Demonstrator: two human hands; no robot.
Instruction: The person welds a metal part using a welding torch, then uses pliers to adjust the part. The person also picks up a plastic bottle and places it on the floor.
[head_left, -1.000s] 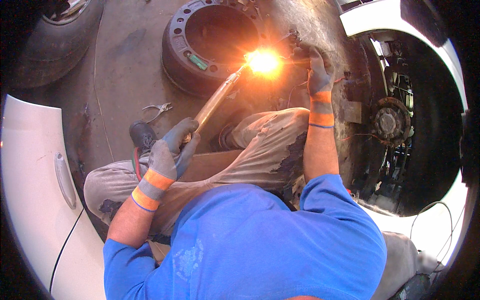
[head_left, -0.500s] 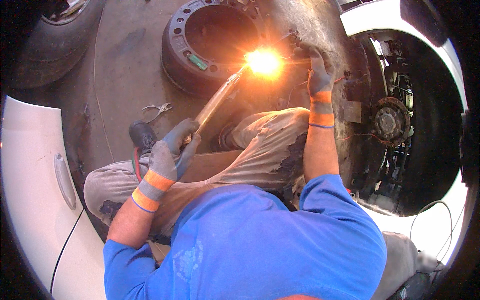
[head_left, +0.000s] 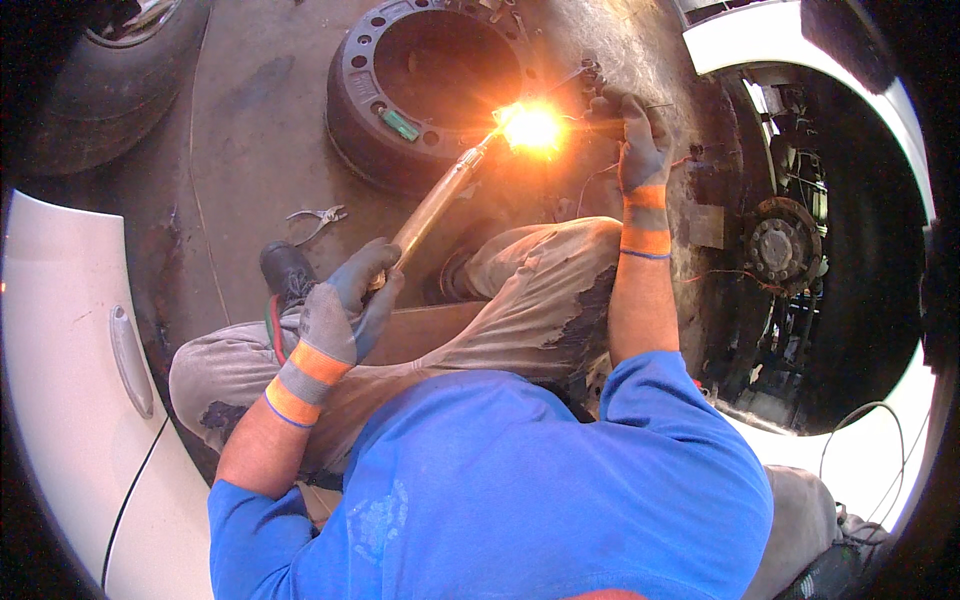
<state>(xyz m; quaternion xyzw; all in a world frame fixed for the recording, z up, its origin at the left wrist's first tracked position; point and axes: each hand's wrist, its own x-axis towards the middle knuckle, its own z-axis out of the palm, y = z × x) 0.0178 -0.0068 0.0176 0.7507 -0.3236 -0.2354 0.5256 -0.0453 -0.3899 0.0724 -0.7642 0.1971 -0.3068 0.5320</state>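
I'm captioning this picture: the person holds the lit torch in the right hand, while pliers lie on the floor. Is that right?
Wrong side: the head view shows the lit torch in the left hand, while pliers lie on the floor.

Dressed in Blue, Grey and Orange

A blue cloth short-sleeved T-shirt (head_left: 570, 470) covers the torso, a pale, patchy print (head_left: 380, 518) toward its left side. The left hand (head_left: 352, 285) and right hand (head_left: 643, 152) wear matching grey knit gloves (head_left: 325, 318) — darker on the fingers — with cuffs (head_left: 645, 218) banded orange, grey, orange, ending in a thin blue hem (head_left: 645, 256). Grey-beige cloth trousers (head_left: 530, 280) show dark, ragged-edged patches (head_left: 590, 308); one foot has a dark lace-up shoe (head_left: 288, 272).
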